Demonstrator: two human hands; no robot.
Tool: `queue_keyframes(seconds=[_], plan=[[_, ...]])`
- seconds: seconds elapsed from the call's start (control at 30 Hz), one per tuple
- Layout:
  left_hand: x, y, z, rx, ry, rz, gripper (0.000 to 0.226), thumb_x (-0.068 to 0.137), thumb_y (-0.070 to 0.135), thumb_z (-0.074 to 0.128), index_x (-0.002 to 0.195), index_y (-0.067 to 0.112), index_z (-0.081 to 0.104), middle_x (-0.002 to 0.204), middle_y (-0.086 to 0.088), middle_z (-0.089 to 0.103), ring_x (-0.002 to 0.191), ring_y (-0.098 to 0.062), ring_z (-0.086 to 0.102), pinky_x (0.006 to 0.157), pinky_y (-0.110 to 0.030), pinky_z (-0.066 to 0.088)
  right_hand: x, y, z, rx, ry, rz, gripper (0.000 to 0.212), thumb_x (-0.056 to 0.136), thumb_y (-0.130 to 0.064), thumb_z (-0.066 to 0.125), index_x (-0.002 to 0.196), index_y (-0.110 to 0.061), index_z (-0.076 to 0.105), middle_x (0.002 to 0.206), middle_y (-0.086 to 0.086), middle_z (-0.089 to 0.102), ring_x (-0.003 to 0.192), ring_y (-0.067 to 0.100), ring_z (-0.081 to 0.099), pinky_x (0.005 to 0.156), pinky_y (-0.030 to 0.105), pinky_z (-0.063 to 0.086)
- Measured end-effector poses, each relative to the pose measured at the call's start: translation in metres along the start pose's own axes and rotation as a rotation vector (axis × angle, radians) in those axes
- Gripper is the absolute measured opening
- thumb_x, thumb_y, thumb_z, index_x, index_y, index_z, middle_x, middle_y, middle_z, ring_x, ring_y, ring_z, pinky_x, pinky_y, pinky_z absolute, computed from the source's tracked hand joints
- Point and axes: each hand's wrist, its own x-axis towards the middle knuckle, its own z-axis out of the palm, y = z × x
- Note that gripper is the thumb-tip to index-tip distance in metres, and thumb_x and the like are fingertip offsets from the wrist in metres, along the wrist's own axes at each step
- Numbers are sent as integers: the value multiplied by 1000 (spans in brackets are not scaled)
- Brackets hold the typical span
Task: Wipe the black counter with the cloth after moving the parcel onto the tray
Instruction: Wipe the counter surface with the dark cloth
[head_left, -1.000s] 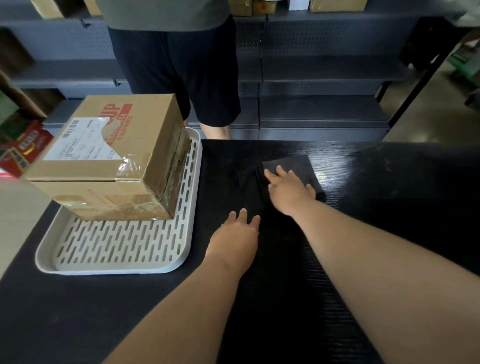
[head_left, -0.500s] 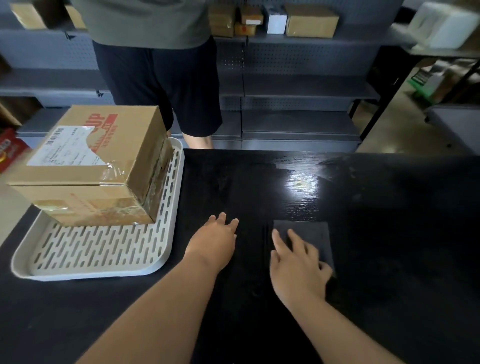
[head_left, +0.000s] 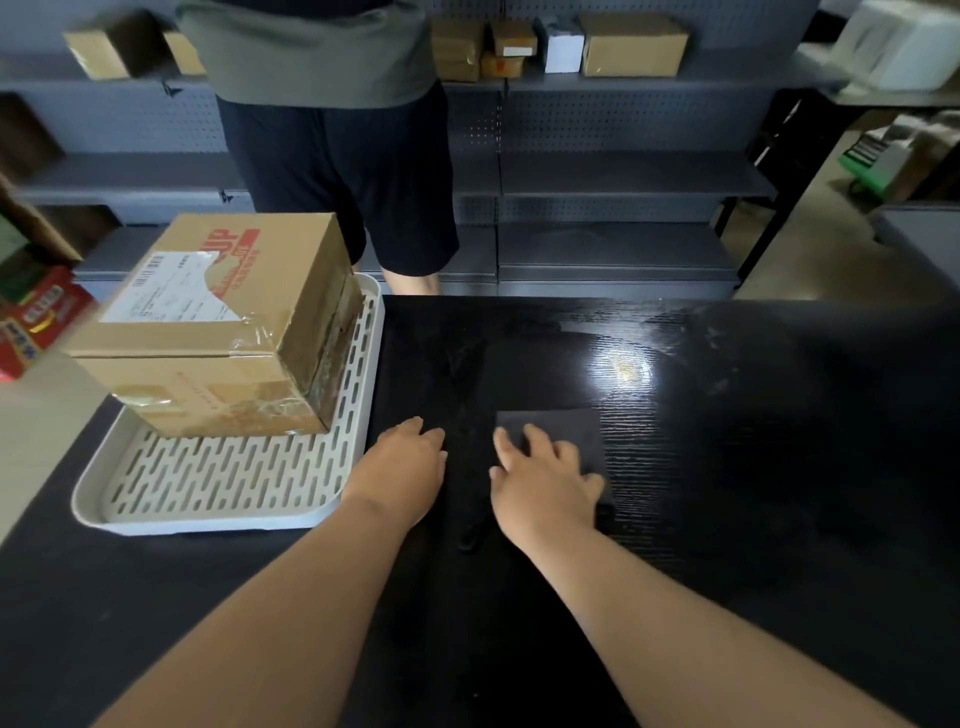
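Now two flat, open hands: right hand (head_left: 545, 480) seemingly pressing one cloth (head_left: 563, 431), left hand (head_left: 402, 473) on the counter (head_left: 727, 467).

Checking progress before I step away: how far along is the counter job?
Done: the parcel sits on the tray. In hand: the right hand presses the cloth flat on the counter; the left hand rests beside it. Left: smudges show near the glare, so more wiping seems needed.

Looks like a parcel depot or shop stockroom: grey metal shelving (head_left: 613, 171) w/ perforated back panels along the far wall, top shelf carrying small cardboard boxes (head_left: 631, 44), a taped parcel (head_left: 218, 322) w/ shipping label, and a black counter (head_left: 727, 467) in front.
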Motion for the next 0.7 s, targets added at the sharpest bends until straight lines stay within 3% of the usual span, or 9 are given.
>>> queue_keyframes(seconds=[0.13, 0.37, 0.53, 0.7], plan=[[4, -3, -5, -20, -4, 1, 44, 102, 29, 33, 144, 16, 38, 156, -8, 26, 140, -26, 30, 112, -34, 30, 28, 3, -12, -17, -35, -87, 47, 100, -43, 29, 145, -48, 20, 154, -10, 18, 138, 21, 18, 103, 51, 24], [13, -6, -3, 41, -112, 50, 50, 104, 31, 28, 152, 20, 20, 160, -7, 14, 146, -26, 15, 117, -32, 15, 81, 2, -32, -10, -67, -8, 47, 101, -40, 28, 146, -50, 16, 158, -12, 10, 142, 21, 11, 106, 51, 21], [16, -8, 1, 58, -163, 46, 53, 103, 31, 28, 153, 21, 12, 161, -6, 6, 147, -29, 8, 117, -36, 16, 116, -21, -39, -23, -88, 32, 49, 103, -35, 27, 148, -46, 11, 159, -11, 5, 143, 23, 7, 108, 54, 19], [18, -8, 2, 25, -133, 57, 50, 102, 28, 33, 150, 20, 22, 160, -9, 13, 146, -32, 14, 115, -40, 24, 117, -69, -24, -99, -171, -270, 52, 102, -30, 34, 145, -50, 16, 160, -12, 3, 145, 24, 4, 111, 56, 14]])
